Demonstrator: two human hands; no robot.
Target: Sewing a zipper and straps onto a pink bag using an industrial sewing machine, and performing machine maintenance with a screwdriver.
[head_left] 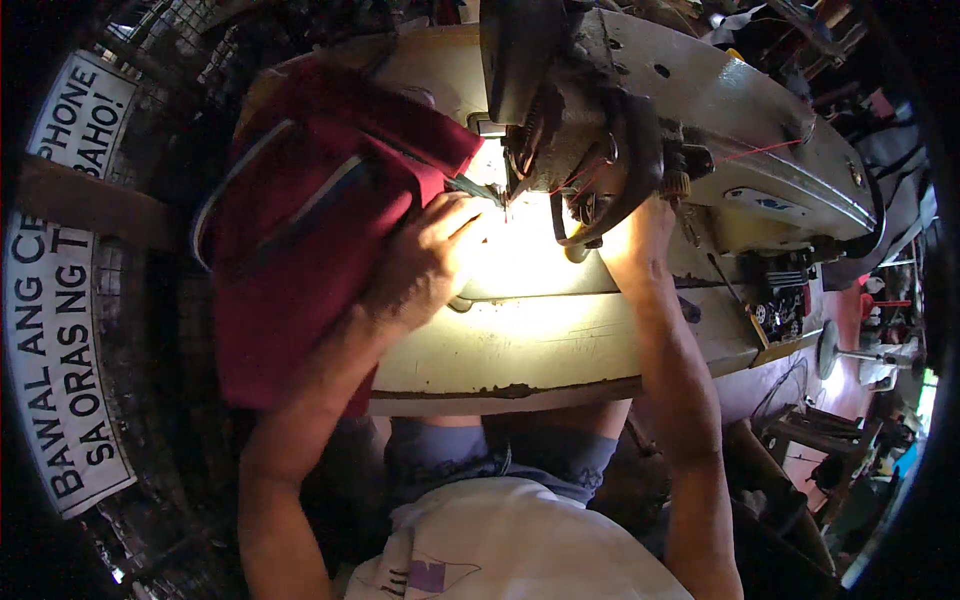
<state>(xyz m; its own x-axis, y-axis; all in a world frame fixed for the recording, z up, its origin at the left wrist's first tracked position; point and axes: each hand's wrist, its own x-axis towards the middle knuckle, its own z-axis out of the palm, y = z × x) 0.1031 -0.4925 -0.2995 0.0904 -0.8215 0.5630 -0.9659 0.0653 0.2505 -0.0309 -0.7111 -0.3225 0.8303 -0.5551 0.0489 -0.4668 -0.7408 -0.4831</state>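
Closest to the head camera, shows a white shirt (520,545), then grey-blue shorts (435,455) below the edge of the tabletop (500,375). Farther off, at the tabletop's left, shows the maroon cloth (290,300), bunched and apparently hanging past the near-left edge, with a dark strip (468,186) at its right side, close to the needle (508,200) of the machine (700,90).

Beside that strip, shows the left hand (440,245), with fingers bent and drawn close together near the needle; cannot tell, through the glare, how firm a hold or on which layer. Right of the needle, shows the right hand (640,255), partly behind the machine's head; cannot tell how far open, or whether on anything.

Could go worst at the left fingers: might end in a stab, from such closeness to the needle in dazzling light. Could also pull the stitching crooked, through drag from the overhanging cloth. Might catch an extra layer, because of loose folds behind the strip. Might snag the red thread (755,152), by some brush from the right hand.
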